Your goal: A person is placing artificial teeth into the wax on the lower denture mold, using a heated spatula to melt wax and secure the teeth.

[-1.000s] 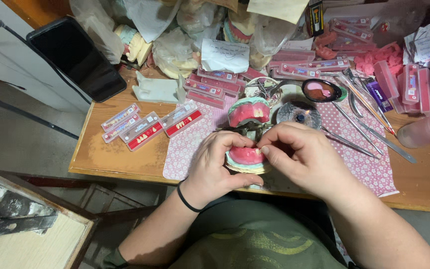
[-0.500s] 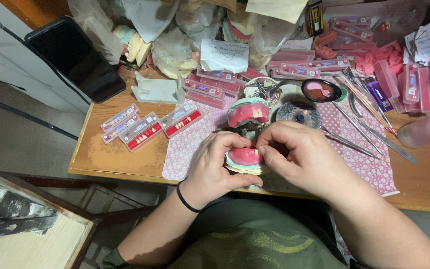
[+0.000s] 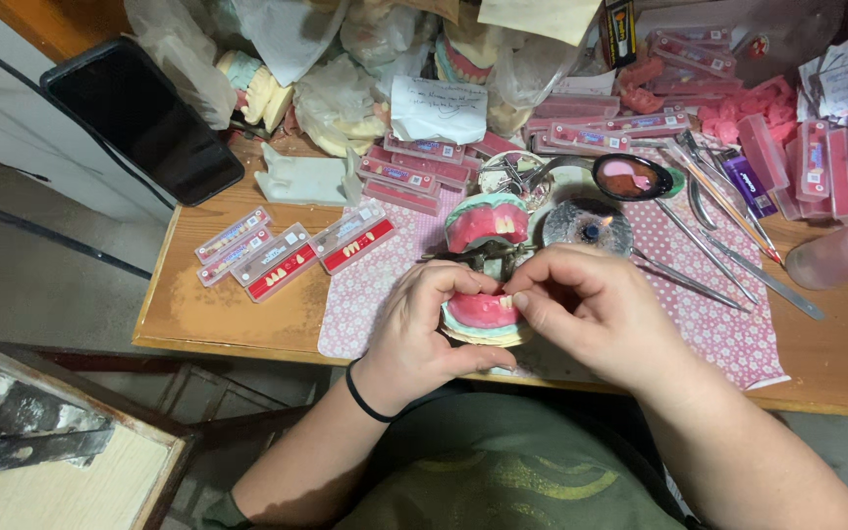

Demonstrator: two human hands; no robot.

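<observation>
The pink wax denture base [image 3: 481,312] on its pale plaster model is sitting at the near edge of the wooden table [image 3: 208,314], over the pink patterned mat [image 3: 728,324], and both hands are closing on it. The left hand [image 3: 422,329] is cupping the model from the side and below, fingers wrapped round it and thumb up at the wax rim. The right hand [image 3: 601,309] is pinching at the front of the rim with thumb and forefinger drawn together; whether a tooth sits between them, I cannot tell.

In my judgement, good work here is calling for the model being held steady and light fingertip pressure.

Just behind, a second pink-and-green model [image 3: 488,221] is standing on a metal frame. Cards of teeth [image 3: 277,260] are lying to the left, and long steel instruments [image 3: 728,250] to the right.
</observation>
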